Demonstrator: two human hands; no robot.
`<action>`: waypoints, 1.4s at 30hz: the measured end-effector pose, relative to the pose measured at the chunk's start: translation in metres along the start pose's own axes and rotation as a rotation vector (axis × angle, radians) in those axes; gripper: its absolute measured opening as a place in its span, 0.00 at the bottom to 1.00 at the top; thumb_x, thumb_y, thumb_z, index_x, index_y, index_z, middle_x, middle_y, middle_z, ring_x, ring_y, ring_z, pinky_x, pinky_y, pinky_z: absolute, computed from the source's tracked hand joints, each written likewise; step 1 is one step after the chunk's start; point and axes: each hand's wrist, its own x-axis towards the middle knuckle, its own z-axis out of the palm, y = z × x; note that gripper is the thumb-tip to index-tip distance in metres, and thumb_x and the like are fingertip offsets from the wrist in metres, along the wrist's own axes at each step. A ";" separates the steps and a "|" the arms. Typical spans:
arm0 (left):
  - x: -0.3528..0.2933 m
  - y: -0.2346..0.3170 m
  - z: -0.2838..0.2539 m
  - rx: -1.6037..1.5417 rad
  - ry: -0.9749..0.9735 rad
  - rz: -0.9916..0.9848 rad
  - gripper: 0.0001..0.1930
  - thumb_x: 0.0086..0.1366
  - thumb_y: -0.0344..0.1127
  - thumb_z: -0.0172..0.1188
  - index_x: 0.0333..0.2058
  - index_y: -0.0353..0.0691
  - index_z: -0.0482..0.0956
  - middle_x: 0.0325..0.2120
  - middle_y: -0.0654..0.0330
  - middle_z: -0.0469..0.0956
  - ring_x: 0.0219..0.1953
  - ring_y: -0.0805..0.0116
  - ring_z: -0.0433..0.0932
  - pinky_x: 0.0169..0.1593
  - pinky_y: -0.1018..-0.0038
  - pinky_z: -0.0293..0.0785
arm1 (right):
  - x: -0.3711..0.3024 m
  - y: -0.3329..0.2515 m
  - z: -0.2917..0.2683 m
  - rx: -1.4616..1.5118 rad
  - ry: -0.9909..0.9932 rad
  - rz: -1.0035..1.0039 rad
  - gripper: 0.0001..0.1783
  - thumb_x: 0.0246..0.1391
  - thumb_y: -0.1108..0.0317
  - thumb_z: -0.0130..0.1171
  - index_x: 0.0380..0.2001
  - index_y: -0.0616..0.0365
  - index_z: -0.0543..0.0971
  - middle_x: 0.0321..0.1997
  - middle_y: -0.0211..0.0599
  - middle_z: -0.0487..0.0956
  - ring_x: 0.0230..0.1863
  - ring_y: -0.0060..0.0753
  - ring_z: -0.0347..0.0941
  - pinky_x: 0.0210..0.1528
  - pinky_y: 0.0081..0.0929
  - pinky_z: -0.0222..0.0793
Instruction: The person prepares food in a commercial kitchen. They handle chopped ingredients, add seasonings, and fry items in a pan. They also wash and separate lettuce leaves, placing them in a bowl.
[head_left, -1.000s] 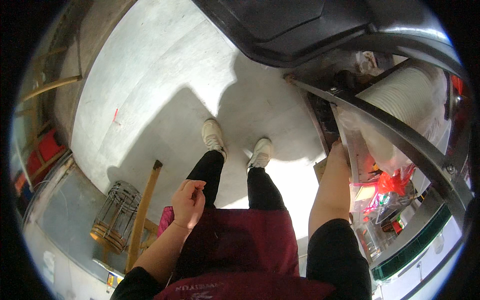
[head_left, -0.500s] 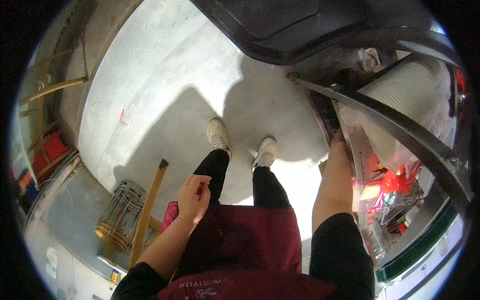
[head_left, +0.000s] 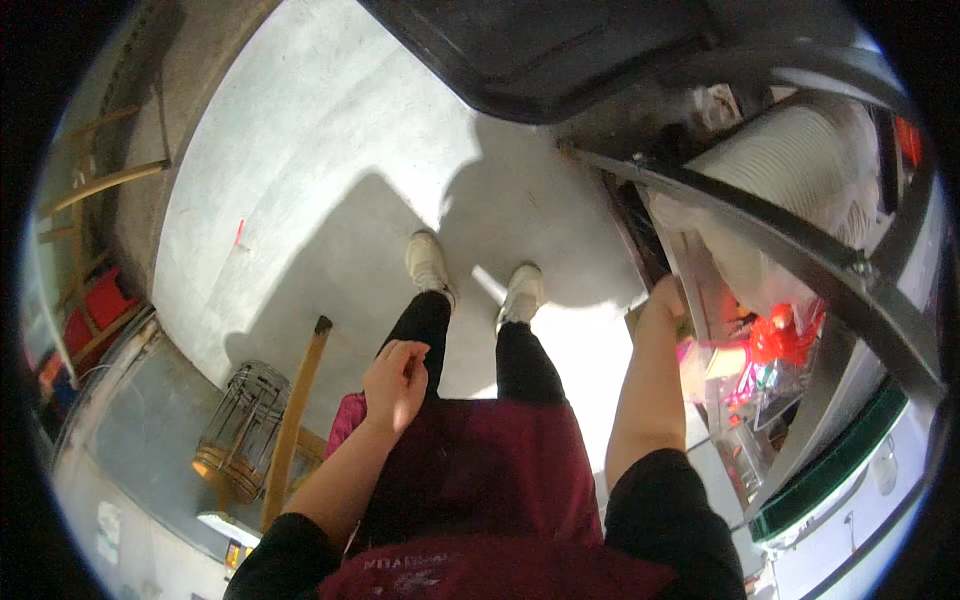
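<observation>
While the left hand (head_left: 397,385) hangs loosely curled over the front of the body, its fingers bent toward the palm and seemingly nothing in its grasp, the right hand (head_left: 670,297) reaches out at three o'clock to the near edge of a metal-framed rack (head_left: 706,315). Its fingertips are hidden there, so I cannot tell how far it is open or whether it has hold of anything.

From the right hand, toward one to two o'clock, a smooth dark metal bar (head_left: 760,225) slants across the rack; beyond it lies a ribbed roll of pale, stacked round pieces (head_left: 790,165) in filmy clear plastic. Between three and four o'clock sits a crumpled, glossy red bag (head_left: 785,335), and at half past four a dark green band (head_left: 832,470) curves along an edge.

From the left hand, a smooth maroon cloth apron (head_left: 480,470) spreads toward four to five o'clock. Between eight and nine, a slim wooden bar (head_left: 295,420) leans at a slant, just beside a cylindrical wire frame (head_left: 245,415) with a wood-coloured lower ring. Two pale shoes (head_left: 425,262) stand toward twelve and one to two o'clock on matte grey floor (head_left: 300,130). Farthest out, near one o'clock of the view, is a moulded black panel (head_left: 560,55) with rounded corners.
</observation>
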 end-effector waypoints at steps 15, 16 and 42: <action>0.000 0.024 0.042 -0.183 -0.487 -0.046 0.13 0.66 0.35 0.58 0.48 0.41 0.77 0.39 0.57 0.78 0.36 0.66 0.79 0.41 0.71 0.75 | -0.145 -0.048 -0.212 0.329 -0.198 -0.312 0.27 0.63 0.51 0.52 0.19 0.62 0.80 0.24 0.50 0.78 0.26 0.51 0.76 0.29 0.47 0.70; 0.002 0.035 0.047 -0.289 -0.531 -0.101 0.18 0.68 0.38 0.58 0.54 0.42 0.75 0.43 0.57 0.78 0.42 0.66 0.79 0.45 0.72 0.75 | -0.159 -0.052 -0.234 0.200 -0.256 -0.412 0.26 0.62 0.51 0.53 0.20 0.62 0.80 0.23 0.50 0.78 0.26 0.52 0.76 0.30 0.47 0.71; -0.144 0.099 -0.464 -0.786 -0.315 0.170 0.12 0.61 0.31 0.69 0.42 0.34 0.82 0.31 0.70 0.80 0.35 0.79 0.74 0.43 0.77 0.73 | -0.215 -0.368 -0.667 1.736 -1.656 -0.182 0.34 0.55 0.39 0.55 0.50 0.58 0.78 0.50 0.49 0.79 0.53 0.48 0.76 0.56 0.41 0.69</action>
